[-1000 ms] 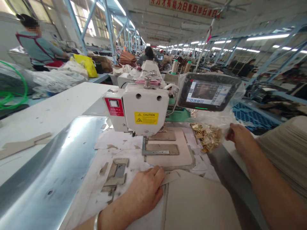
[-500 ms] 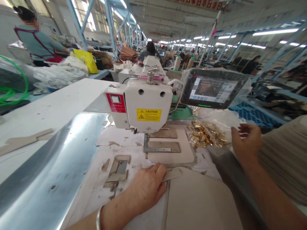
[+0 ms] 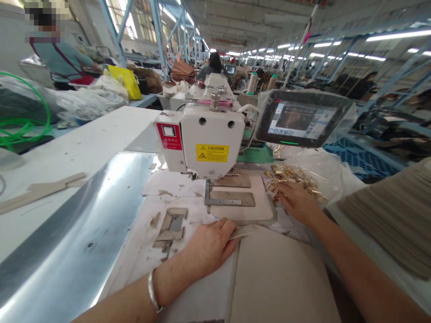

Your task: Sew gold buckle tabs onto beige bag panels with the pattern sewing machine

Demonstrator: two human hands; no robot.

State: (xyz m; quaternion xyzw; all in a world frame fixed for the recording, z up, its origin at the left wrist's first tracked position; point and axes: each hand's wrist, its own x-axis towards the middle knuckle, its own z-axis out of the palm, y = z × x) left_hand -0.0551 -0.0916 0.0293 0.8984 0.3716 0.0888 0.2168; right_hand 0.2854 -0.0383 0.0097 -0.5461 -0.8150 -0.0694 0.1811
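My left hand is closed, thumb and fingers pinching a narrow beige strip at the top of a large beige panel. My right hand reaches to the near left side of a heap of gold metal fittings. Its fingers are bent around one or more of the fittings; the exact grip is partly hidden. Between the hands and the white sewing machine, a rounded beige piece lies under a metal clamp frame.
A display screen stands right of the machine head. At far right rises a stack of beige panels. A shiny metal plate covers the left side, with cut beige strips beyond it. Two people sit or stand farther back.
My right hand has moved left and forward, from beside the plastic bag to the gold fittings. My left hand keeps its hold on the strip. The view has shifted slightly.
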